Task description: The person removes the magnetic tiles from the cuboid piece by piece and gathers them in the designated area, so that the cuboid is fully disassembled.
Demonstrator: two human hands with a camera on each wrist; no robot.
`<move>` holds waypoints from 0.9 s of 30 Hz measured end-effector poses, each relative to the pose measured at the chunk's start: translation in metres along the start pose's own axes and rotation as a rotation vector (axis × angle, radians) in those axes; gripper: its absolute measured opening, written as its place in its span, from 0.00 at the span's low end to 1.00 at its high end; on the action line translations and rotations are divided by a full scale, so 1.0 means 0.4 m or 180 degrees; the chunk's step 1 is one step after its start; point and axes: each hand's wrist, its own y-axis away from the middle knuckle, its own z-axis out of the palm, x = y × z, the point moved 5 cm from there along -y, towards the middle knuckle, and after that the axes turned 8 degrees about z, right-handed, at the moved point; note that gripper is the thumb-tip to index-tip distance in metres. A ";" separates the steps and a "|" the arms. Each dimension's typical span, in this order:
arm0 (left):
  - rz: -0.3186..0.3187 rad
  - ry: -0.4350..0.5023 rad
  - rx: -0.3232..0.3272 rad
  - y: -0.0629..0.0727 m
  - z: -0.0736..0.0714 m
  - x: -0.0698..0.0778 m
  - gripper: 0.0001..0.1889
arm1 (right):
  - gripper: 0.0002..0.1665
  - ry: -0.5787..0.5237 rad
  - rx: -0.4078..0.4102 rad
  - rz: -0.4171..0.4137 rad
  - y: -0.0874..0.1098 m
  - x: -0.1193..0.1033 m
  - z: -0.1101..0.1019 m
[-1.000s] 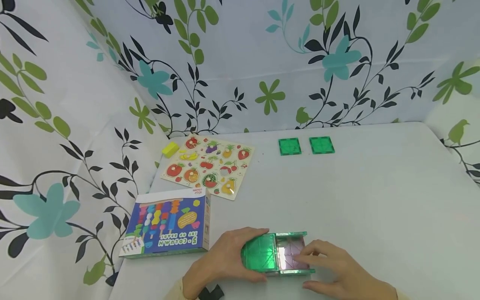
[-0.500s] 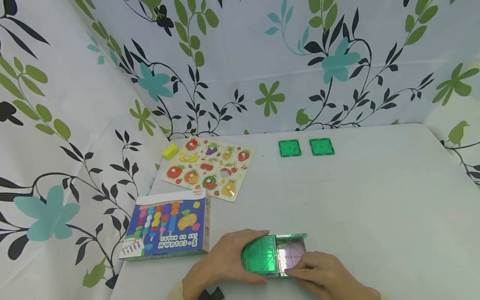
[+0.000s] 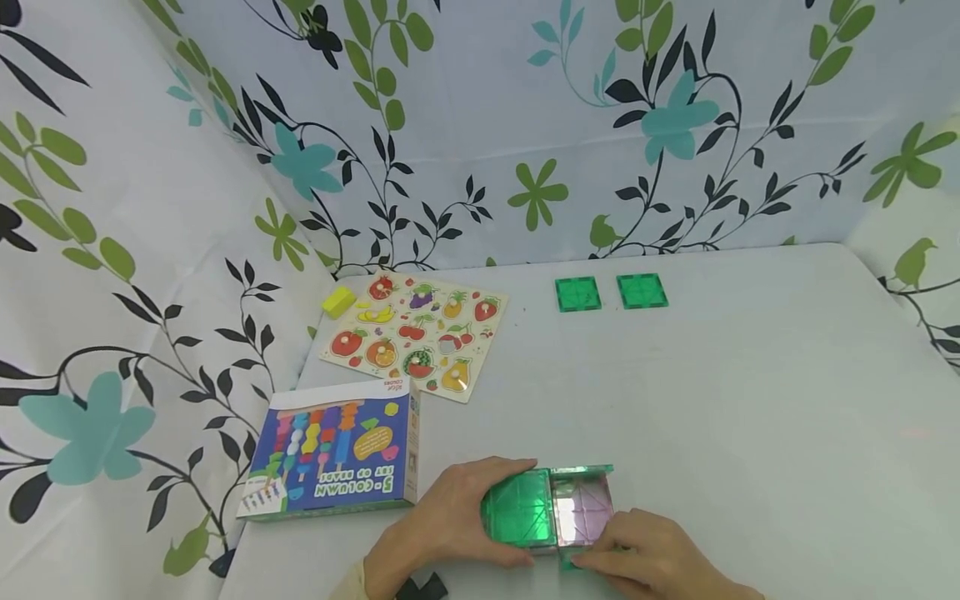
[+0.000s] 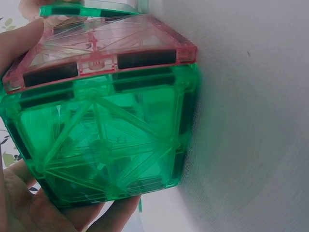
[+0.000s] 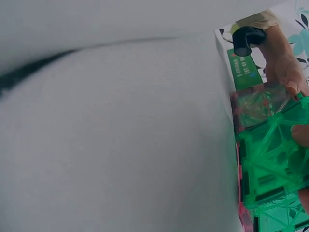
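Note:
My left hand (image 3: 457,517) grips a box built of magnetic tiles, its thumb and fingers spread round the far and near sides. The box's left part has a green top (image 3: 517,508); in the left wrist view a pink tile (image 4: 111,43) adjoins a green one (image 4: 104,140). To the right, an uncovered section shows a pinkish tile (image 3: 588,508) at its bottom. My right hand (image 3: 652,554) pinches a green magnetic tile (image 5: 268,159) by the near side of that section. Most of this tile is hidden in the head view.
Two green magnetic tiles (image 3: 577,294) lie at the table's back. Left of the hands are a blue bead-set box (image 3: 330,450), a fruit puzzle board (image 3: 412,333) and a yellow block (image 3: 339,302). A black object (image 3: 422,587) sits by the left wrist.
My right hand has moved from over the uncovered section to its near side and pinches the green tile there. That tile has shifted slightly toward me. The left hand keeps its grip.

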 end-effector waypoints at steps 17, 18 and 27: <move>-0.0059 0.0041 -0.0044 -0.001 0.000 0.000 0.49 | 0.12 -0.0197 0.0020 0.0159 0.001 0.002 -0.035; -0.0071 0.0052 -0.0050 -0.001 0.001 -0.001 0.49 | 0.11 -0.0231 0.0012 0.0171 -0.002 0.001 -0.039; -0.0148 0.0063 -0.0098 0.001 0.001 -0.002 0.49 | 0.12 -0.0750 -0.0025 0.0655 -0.032 0.036 -0.112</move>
